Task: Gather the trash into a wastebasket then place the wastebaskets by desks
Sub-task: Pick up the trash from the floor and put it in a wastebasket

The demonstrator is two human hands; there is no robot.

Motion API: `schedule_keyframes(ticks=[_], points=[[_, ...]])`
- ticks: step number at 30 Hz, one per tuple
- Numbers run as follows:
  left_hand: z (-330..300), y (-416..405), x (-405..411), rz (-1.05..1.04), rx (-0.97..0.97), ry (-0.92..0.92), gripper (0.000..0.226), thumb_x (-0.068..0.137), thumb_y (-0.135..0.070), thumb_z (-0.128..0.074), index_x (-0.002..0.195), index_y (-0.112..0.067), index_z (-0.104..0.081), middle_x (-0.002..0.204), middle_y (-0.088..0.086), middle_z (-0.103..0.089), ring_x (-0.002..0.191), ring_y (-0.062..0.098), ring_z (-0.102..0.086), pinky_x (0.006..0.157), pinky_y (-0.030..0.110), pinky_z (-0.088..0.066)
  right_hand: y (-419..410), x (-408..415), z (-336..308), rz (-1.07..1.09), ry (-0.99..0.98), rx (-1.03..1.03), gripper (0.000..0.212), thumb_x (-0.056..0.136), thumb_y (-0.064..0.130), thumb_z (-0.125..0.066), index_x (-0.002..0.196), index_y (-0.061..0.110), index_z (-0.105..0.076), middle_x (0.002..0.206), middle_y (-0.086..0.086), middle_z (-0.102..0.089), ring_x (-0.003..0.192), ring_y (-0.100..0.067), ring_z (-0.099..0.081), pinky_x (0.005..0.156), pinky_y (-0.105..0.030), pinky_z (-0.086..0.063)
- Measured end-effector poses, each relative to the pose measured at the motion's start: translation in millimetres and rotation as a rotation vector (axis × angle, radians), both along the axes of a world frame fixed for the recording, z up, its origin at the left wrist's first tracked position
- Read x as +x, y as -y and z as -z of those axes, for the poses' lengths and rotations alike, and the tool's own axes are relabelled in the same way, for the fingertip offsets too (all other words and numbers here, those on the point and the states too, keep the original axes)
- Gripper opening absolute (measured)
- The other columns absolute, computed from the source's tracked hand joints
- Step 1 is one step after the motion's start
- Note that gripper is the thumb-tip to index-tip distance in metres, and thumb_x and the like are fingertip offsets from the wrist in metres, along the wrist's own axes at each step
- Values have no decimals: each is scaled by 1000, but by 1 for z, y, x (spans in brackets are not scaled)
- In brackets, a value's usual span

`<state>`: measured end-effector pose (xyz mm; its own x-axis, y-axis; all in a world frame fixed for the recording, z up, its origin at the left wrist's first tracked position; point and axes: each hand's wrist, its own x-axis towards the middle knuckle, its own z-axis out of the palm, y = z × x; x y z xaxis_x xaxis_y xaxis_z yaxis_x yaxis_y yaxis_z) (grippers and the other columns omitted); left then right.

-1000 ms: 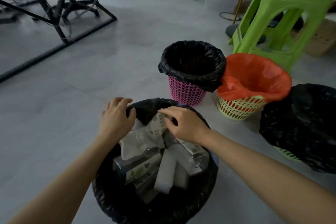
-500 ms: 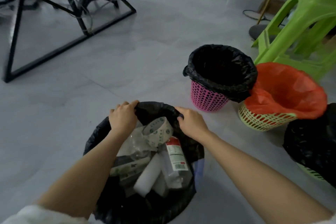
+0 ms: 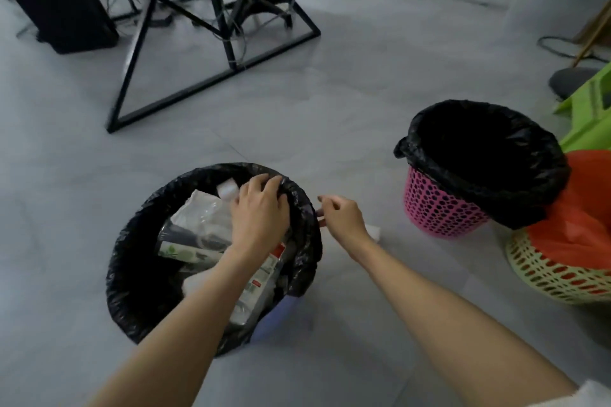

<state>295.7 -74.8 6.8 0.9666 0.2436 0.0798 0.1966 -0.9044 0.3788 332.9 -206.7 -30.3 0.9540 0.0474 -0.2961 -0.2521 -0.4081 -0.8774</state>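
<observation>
Right hand (image 3: pixel 344 220) now off wastebasket (image 3: pixel 132 274)

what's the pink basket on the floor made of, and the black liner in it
The pink round perforated basket looks like moulded plastic: even colour, regular punched holes, slight sheen. The black liner folded over its rim looks like thin plastic film: it is crinkled, glossy and drapes loosely.
</observation>
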Motion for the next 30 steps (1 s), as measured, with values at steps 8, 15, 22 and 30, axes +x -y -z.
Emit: schedule_keyframes(ticks=[8, 15, 22, 30], points=[[32, 56, 7, -16, 131, -71, 54, 100, -27, -32, 149, -10, -21, 160, 5, -15, 150, 19, -8, 118, 39, -14, 87, 23, 82, -116, -69, -420, 43, 91, 9, -39, 133, 8, -50, 134, -15, -54, 121, -33, -52, 97, -37, -42], [44, 63, 10, -70, 191, -59, 58, 98, -25, -33, 151, -8, -14, 162, 5, -8, 150, 17, -2, 118, 37, -12, 88, 49, 154, -391, -76, -715, 62, 90, 15, -42, 149, 14, -21, 156, -9, -20, 144, -28, -18, 114, -46, -26], [45, 65, 11, -86, 198, -35, 60, 96, -27, -39, 151, -11, -19, 161, 2, -12, 150, 15, -5, 119, 34, -10, 90, 61, 202, -490, -115, -901, 68, 94, 26, -38, 151, 30, -1, 161, -4, 7, 148, -27, 6, 115, -57, -9], [46, 64, 15, -109, 177, -21, 58, 95, -24, -40, 149, -10, -24, 160, 3, -15, 150, 16, -8, 118, 35, -12, 86, 19, 206, -466, -37, -763, 63, 85, 7, -46, 144, 18, -26, 137, -19, -37, 121, -38, -42, 97, -39, -41]])
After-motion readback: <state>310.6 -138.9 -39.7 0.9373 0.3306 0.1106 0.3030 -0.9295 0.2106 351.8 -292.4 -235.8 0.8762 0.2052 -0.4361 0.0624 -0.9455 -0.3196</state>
